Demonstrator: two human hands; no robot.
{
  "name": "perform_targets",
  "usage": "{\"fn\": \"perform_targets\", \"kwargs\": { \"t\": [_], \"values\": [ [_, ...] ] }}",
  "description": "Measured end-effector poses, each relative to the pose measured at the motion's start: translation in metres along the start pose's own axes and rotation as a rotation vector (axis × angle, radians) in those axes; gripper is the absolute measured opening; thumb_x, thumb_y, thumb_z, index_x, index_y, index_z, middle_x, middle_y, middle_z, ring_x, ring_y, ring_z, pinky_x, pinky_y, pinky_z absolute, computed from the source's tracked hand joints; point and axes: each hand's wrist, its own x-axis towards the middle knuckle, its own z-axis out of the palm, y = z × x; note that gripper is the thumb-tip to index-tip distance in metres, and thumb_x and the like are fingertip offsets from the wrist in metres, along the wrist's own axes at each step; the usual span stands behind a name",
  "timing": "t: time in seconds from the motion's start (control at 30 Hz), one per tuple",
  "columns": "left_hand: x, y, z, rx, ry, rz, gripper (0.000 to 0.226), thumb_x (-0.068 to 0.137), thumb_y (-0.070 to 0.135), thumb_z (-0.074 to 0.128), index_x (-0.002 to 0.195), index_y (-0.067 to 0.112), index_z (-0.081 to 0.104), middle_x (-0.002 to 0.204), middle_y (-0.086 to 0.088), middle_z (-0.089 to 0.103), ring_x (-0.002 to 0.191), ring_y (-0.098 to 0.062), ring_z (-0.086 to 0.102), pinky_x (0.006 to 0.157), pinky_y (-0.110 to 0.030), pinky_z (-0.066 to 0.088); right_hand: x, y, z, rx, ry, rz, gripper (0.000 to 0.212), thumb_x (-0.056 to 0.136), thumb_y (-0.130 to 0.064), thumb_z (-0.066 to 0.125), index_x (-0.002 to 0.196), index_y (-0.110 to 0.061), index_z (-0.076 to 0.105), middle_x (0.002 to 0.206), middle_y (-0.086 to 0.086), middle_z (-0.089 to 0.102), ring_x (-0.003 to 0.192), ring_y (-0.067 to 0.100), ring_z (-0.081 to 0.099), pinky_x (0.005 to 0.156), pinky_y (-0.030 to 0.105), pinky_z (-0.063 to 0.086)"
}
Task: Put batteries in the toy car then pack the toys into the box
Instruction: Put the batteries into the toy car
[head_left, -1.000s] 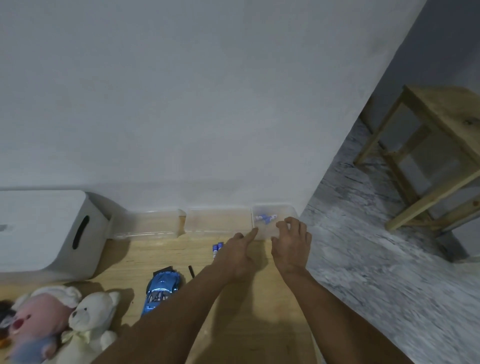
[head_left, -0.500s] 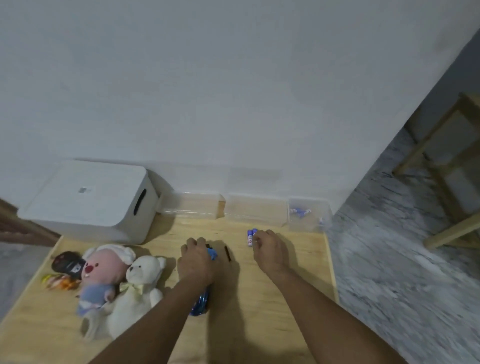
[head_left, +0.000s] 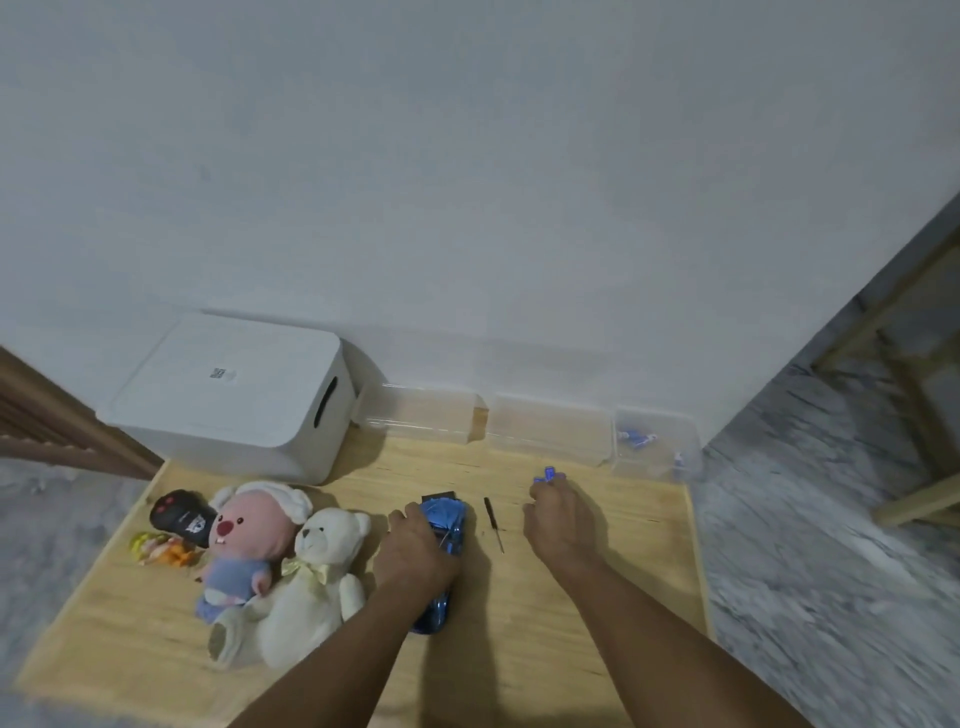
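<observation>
While plush toys (head_left: 270, 566) wait at left of tabletop (head_left: 597, 644), below white box (head_left: 228, 395), leave them; batteries first. Left hand (head_left: 415, 553) lies over blue toy car (head_left: 441, 551), fingers curled round its body: keep hold firm, turn underside up before loading. Small screwdriver (head_left: 493, 522) lies just right of car, untouched; likely needed for hatch. Right hand (head_left: 561, 519) pinches blue batteries (head_left: 548, 474) at fingertips, near clear bins; carry them to car, match polarity.
</observation>
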Motion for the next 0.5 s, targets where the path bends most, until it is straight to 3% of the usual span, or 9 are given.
{"fn": "perform_targets", "kwargs": {
  "t": [0.1,0.2,0.3,0.4,0.5],
  "values": [
    [0.007,-0.007,-0.014,-0.130,-0.025,0.003,0.066,0.071,0.039,0.076,0.122,0.011,0.045,0.118,-0.007,0.051,0.108,-0.025,0.055,0.087,-0.034,0.050,0.000,-0.005,-0.004,-0.063,0.004,0.024,0.019,0.095,-0.016,0.051,0.109,-0.017,0.063,0.111,0.002,0.064,0.101,0.019,0.060,0.072,0.028,0.045],
    [0.015,-0.013,-0.029,-0.410,-0.035,0.013,0.058,0.060,0.031,0.080,0.109,0.013,0.056,0.107,-0.006,0.062,0.092,-0.021,0.062,0.073,-0.032,0.054,0.001,-0.013,-0.007,-0.092,-0.005,0.062,0.021,0.093,-0.009,0.050,0.111,-0.015,0.060,0.108,0.003,0.066,0.099,0.020,0.062,0.067,0.028,0.042],
    [0.018,-0.013,-0.045,-0.715,-0.091,0.043,0.035,0.069,0.016,0.077,0.100,0.011,0.062,0.094,-0.007,0.070,0.081,-0.022,0.068,0.068,-0.035,0.058,-0.003,-0.022,-0.014,-0.097,-0.013,0.083,0.022,0.093,-0.008,0.050,0.114,-0.014,0.054,0.107,0.004,0.066,0.099,0.021,0.061,0.065,0.028,0.037],
    [0.020,-0.012,-0.059,-1.049,-0.242,-0.038,0.028,0.076,0.013,0.070,0.103,0.007,0.064,0.090,-0.012,0.069,0.076,-0.028,0.067,0.061,-0.034,0.054,-0.007,-0.029,-0.015,-0.065,-0.027,0.128,0.020,0.091,-0.010,0.054,0.111,-0.014,0.055,0.100,0.002,0.065,0.091,0.020,0.061,0.064,0.028,0.036],
    [0.026,-0.014,-0.065,-1.280,-0.328,-0.108,0.022,0.084,0.012,0.061,0.105,0.004,0.063,0.091,-0.016,0.066,0.079,-0.031,0.063,0.068,-0.036,0.053,-0.008,-0.032,-0.016,0.039,-0.010,0.170,0.014,0.089,-0.014,0.057,0.102,-0.013,0.056,0.087,0.003,0.059,0.076,0.021,0.050,0.062,0.028,0.035]
  ]
}}
